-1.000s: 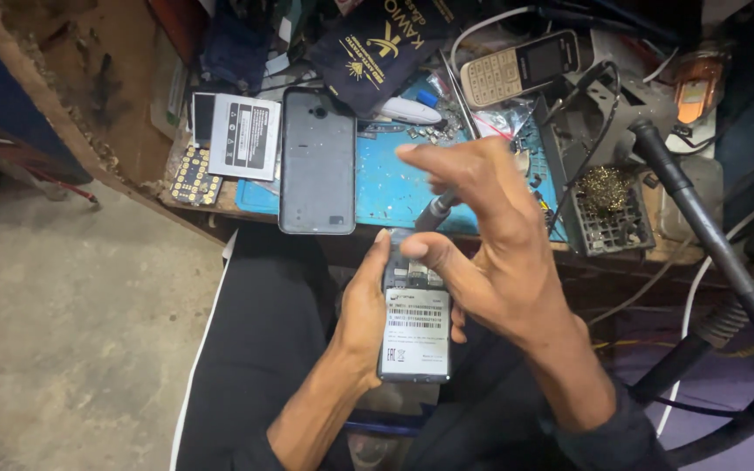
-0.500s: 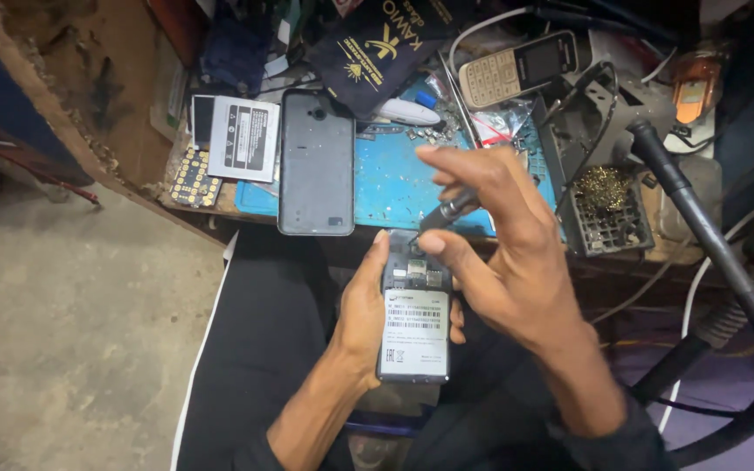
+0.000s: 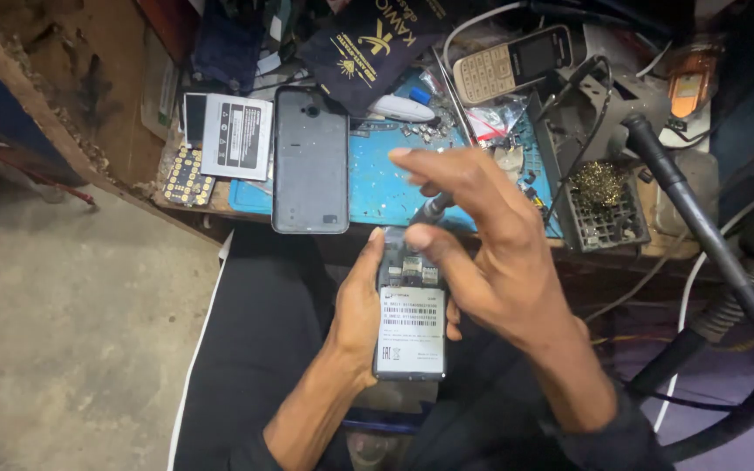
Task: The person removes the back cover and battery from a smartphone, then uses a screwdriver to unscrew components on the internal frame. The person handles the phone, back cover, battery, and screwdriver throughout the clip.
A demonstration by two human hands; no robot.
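Cradling an opened phone (image 3: 409,318) with its back cover off, the left hand (image 3: 355,318) has its grip wrapped round the phone's edges, over the lap and just below the table (image 3: 377,187). The right hand (image 3: 482,240) pinches a small screwdriver (image 3: 434,209), tip at the phone's top end. Just above the phone, on the table's blue mat, lies the grey back cover (image 3: 310,160); a battery (image 3: 236,137) lies left of that cover.

A single head-worn camera looks steeply down from close range. The person's lap and both hands fill the lower centre, the cluttered workbench (image 3: 377,187) runs across the top of the frame, and bare concrete floor (image 3: 63,349) occupies the lower left.
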